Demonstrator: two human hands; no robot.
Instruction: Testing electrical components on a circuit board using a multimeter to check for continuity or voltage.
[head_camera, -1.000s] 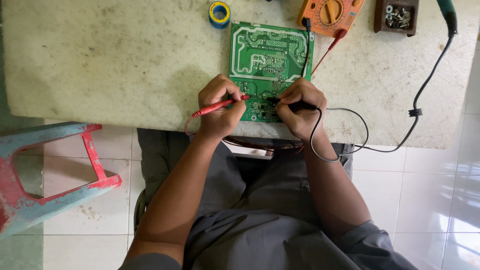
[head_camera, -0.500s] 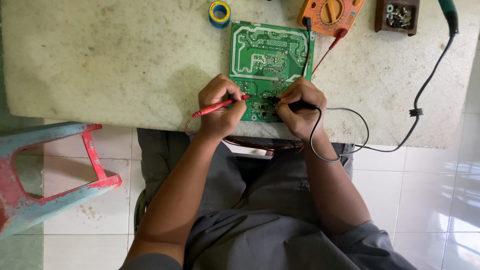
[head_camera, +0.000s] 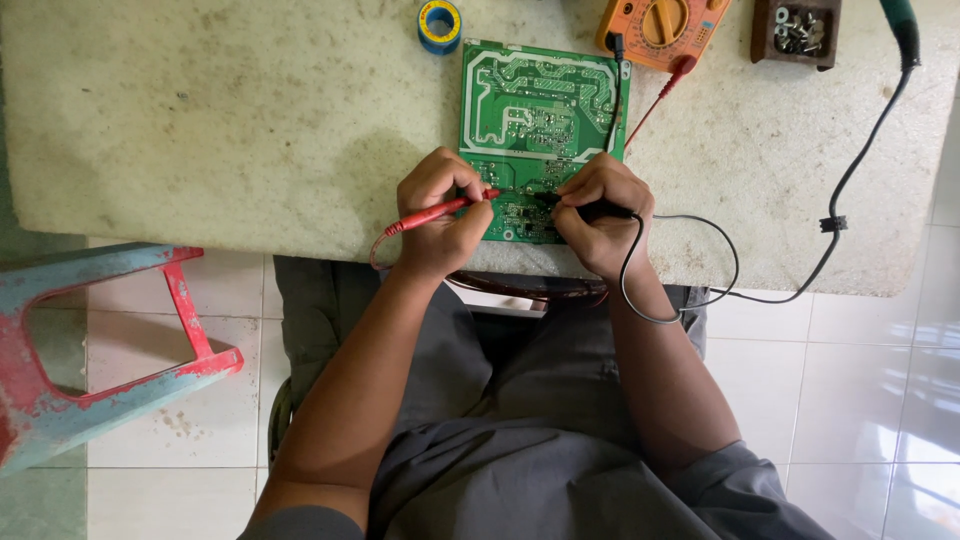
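View: looking straight down at a person sitting at a pale stone table (head_camera: 200, 130).
L hand (head_camera: 440, 215): pinching a red probe (head_camera: 432, 212), its tip touching the lower part of the board.
R hand (head_camera: 600, 215): gripping a black probe (head_camera: 590, 208), tip pointing left onto the same area.
Board: green circuit board (head_camera: 540, 110) lying flat, centre of table, w/ both hands resting on its near edge.
Behind board: orange multimeter (head_camera: 665, 28), blue tape roll (head_camera: 440, 24), small box of screws (head_camera: 797, 30).
Floor, left: worn red-and-blue stool (head_camera: 90, 350).
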